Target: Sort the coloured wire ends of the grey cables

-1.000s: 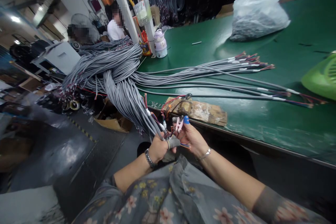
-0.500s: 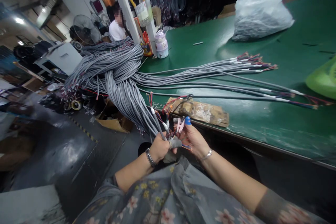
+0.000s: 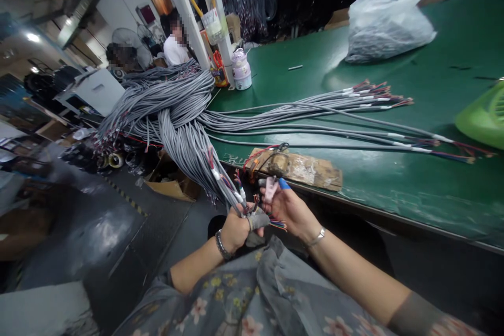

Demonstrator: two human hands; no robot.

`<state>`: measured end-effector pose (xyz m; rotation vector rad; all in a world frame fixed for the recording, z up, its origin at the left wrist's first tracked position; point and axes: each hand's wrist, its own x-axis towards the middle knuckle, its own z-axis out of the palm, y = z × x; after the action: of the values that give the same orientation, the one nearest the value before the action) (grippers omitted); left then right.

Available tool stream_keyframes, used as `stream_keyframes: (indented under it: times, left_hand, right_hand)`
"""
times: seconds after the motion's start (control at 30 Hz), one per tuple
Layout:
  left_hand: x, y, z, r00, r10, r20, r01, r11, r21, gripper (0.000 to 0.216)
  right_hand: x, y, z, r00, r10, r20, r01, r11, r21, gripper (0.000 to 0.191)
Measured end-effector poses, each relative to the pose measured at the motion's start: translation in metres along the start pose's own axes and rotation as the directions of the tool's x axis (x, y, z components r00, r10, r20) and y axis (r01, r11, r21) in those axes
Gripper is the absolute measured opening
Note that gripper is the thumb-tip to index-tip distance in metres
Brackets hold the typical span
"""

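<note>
My left hand [image 3: 235, 230], its thumb wrapped in grey tape, is closed around the end of a grey cable. Thin coloured wires [image 3: 279, 224] stick out past the thumb toward the right. Just to the right, my right hand [image 3: 296, 212] pinches a pink clip [image 3: 270, 189] that looks like a clothespin. Blue tape covers one of its fingertips. Beside my left hand, more cable ends with white sleeves [image 3: 216, 174] and coloured wires stand out from the hanging bundle of grey cables [image 3: 187, 149].
On the green table [image 3: 307, 81] lie grey cables with stripped ends [image 3: 366, 95], a worn wooden board [image 3: 311, 169] and a filled plastic bag [image 3: 388, 23]. A green plastic item [image 3: 482, 115] is at the right. A lilac bottle [image 3: 241, 69] stands by the post. A person [image 3: 175, 50] sits behind.
My right hand has drawn the pink clip slightly away from the wires at my left hand. The loose cable ends beside my left hand have shifted left and down.
</note>
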<state>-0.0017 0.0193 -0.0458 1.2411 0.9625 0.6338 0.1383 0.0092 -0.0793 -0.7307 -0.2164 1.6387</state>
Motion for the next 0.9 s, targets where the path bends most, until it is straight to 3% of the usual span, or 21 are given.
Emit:
stream_keyframes:
  times: [0.13, 0.3, 0.47, 0.67, 0.9]
  left_hand:
    - [-0.002, -0.004, 0.001, 0.995, 0.088, -0.055, -0.087, 0.996, 0.026, 0.038]
    - [0.003, -0.004, 0.008, 0.984, 0.127, -0.123, -0.124, 0.992, 0.026, 0.040]
    - [0.005, -0.005, 0.010, 0.988, 0.090, -0.122, -0.087, 0.996, 0.032, 0.039]
    - [0.004, -0.004, 0.009, 0.989, 0.070, -0.129, -0.067, 0.997, 0.027, 0.039]
    - [0.005, -0.008, 0.008, 0.992, 0.047, -0.115, -0.044, 0.999, 0.031, 0.037]
  right_hand:
    - [0.000, 0.001, -0.002, 0.996, -0.089, -0.009, 0.089, 0.994, -0.062, 0.033]
    - [-0.001, 0.000, -0.002, 0.993, -0.115, -0.019, 0.110, 0.981, -0.162, 0.042]
    - [0.000, 0.001, -0.001, 0.929, -0.351, -0.115, 0.290, 0.887, -0.360, 0.052]
    - [0.010, 0.003, -0.004, 0.997, -0.078, -0.027, 0.076, 0.994, -0.075, 0.048]
    - [0.018, 0.008, -0.007, 0.993, -0.094, -0.065, 0.099, 0.993, 0.064, 0.039]
